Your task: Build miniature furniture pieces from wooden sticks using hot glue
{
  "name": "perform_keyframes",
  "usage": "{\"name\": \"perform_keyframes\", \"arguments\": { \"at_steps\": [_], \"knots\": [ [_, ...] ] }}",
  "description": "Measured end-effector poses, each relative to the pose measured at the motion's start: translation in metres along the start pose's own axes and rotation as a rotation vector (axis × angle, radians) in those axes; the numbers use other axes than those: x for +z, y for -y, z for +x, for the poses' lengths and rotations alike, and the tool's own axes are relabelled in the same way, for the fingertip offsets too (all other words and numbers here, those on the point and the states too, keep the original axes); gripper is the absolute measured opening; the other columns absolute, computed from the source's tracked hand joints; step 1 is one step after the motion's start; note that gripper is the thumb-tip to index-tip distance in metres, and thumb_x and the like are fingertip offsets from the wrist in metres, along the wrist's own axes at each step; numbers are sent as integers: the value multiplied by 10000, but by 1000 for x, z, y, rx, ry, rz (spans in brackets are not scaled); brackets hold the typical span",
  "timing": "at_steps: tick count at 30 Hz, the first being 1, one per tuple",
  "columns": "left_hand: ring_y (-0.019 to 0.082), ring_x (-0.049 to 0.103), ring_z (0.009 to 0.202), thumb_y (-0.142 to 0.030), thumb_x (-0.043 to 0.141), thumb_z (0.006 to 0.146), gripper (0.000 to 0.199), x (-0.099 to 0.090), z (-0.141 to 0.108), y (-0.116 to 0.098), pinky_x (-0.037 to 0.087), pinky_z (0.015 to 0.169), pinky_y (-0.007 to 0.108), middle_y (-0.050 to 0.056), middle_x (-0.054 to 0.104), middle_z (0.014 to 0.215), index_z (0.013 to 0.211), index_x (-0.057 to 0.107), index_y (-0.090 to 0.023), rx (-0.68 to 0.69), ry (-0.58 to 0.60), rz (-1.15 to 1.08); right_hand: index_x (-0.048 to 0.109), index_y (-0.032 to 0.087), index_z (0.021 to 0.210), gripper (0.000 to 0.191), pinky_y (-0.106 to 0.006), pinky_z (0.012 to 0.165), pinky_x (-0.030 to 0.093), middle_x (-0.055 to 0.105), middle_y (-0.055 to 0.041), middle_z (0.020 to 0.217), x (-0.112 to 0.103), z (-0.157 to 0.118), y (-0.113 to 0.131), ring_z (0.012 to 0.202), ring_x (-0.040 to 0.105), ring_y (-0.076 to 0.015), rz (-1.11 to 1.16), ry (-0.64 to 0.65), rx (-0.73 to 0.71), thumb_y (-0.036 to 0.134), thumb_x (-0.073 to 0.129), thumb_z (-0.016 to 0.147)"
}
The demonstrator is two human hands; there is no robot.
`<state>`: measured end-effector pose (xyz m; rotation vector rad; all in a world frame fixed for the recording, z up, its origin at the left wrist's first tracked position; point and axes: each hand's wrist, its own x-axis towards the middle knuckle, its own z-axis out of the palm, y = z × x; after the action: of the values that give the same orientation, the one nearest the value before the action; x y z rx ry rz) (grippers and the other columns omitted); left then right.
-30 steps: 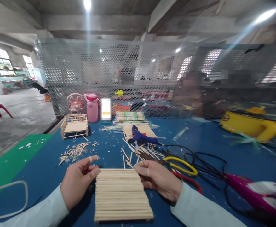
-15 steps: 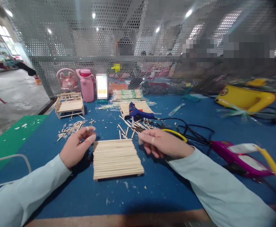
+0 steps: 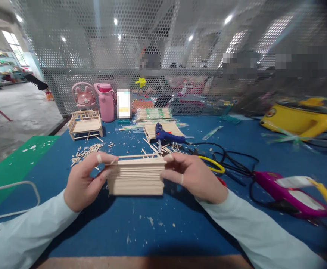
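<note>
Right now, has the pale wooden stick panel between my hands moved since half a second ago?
Yes: the panel has shifted upward in view, away from the table's brown front edge.

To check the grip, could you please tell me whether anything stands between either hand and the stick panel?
Nothing visible does: the left hand and right hand hold the stick panel directly at opposite sides.

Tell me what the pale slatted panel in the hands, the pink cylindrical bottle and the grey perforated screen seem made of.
Pale slatted panel: probably bare wood or bamboo; matte, straw-coloured, unpainted.
Pink cylindrical bottle: perhaps plastic; smooth, evenly coloured.
Grey perforated screen: likely metal; dull, regularly holed sheet.
</note>
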<state>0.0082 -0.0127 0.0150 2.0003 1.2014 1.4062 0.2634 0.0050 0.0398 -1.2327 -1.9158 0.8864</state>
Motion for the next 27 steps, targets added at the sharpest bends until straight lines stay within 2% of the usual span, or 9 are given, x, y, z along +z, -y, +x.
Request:
{"name": "perform_keyframes", "arguments": {
  "at_steps": [3,7,9,12,14,17,22,27],
  "knots": [
    [190,600,966,-47,582,732,287,-3,-2,-4,416,934,335,23,697,942,894,660,-271,246,-85,146,601,187,658,61,-224,532,439,617,-2,660,6,-9,10,557,533,-100,-105,-121,-237,234,627,688],
    [198,615,954,-72,602,728,288,1,0,-2,363,1000,379,32,706,949,928,674,-267,328,-71,279,584,199,642,79,-202,495,434,603,14,613,15,-15,15,508,527,-84,-161,-180,-378,191,596,720],
    [192,626,916,-102,623,732,266,4,2,0,387,975,382,38,708,929,949,665,-248,401,-40,302,578,199,651,83,-190,491,437,603,18,618,19,-16,13,512,529,-79,-160,-191,-453,163,582,726],
    [167,628,848,-91,618,750,256,7,3,3,467,851,333,47,700,874,974,643,-213,519,-39,273,568,190,675,81,-170,507,449,595,20,635,22,-15,8,532,528,-69,-120,-187,-535,126,595,716],
    [157,614,840,-67,597,765,258,7,3,4,486,794,306,53,687,862,984,632,-200,542,-63,270,583,182,733,50,-165,537,468,603,9,684,22,-14,5,574,540,-71,-74,-132,-525,139,607,724],
    [156,602,852,-58,581,775,262,5,2,4,490,790,308,55,673,877,991,626,-200,544,-93,292,622,173,828,72,-175,571,474,620,-13,749,20,-13,3,628,553,-83,-34,-53,-488,185,577,773],
    [151,600,849,-28,578,768,266,4,-1,3,464,886,359,53,667,887,978,629,-184,548,-80,278,659,158,764,133,-205,612,447,612,-21,696,20,-11,2,632,554,-95,-29,-21,-448,214,547,810],
    [148,604,858,-15,579,763,267,5,-3,2,461,887,343,59,670,894,973,634,-170,548,-54,287,650,148,729,137,-203,593,423,591,-16,673,20,-11,4,608,532,-92,-10,23,-409,217,556,802]
  ]
}}
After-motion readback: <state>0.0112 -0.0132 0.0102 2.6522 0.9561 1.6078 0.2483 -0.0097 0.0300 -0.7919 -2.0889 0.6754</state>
